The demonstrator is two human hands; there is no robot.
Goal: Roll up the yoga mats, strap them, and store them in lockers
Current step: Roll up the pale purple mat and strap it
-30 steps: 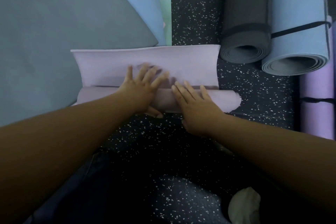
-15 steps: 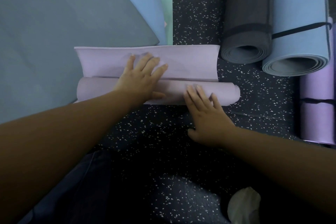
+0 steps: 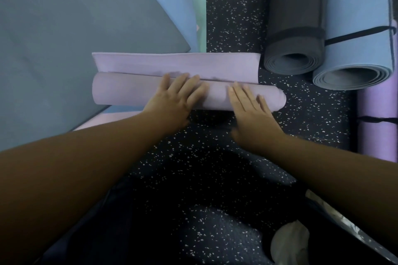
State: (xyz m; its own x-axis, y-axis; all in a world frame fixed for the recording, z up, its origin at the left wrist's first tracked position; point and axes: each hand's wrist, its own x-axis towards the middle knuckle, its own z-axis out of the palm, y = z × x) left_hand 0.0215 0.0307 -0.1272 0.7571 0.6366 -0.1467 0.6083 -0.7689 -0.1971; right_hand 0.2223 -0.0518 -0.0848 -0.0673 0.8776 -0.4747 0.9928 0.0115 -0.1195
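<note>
Two hands flat, fingers spread, left hand [image 3: 172, 101] and right hand [image 3: 251, 109] pressing lilac mat roll [image 3: 133, 90], no legible writing.

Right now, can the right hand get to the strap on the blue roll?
Probably yes. The right hand lies flat on the lilac roll, holding nothing, and only bare floor and the grey roll sit between it and the strap atop the blue roll.

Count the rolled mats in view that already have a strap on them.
3, all at the right: the dark grey roll, the blue roll beside it, and the purple roll nearer the person at the frame edge. More may lie out of frame.
</note>
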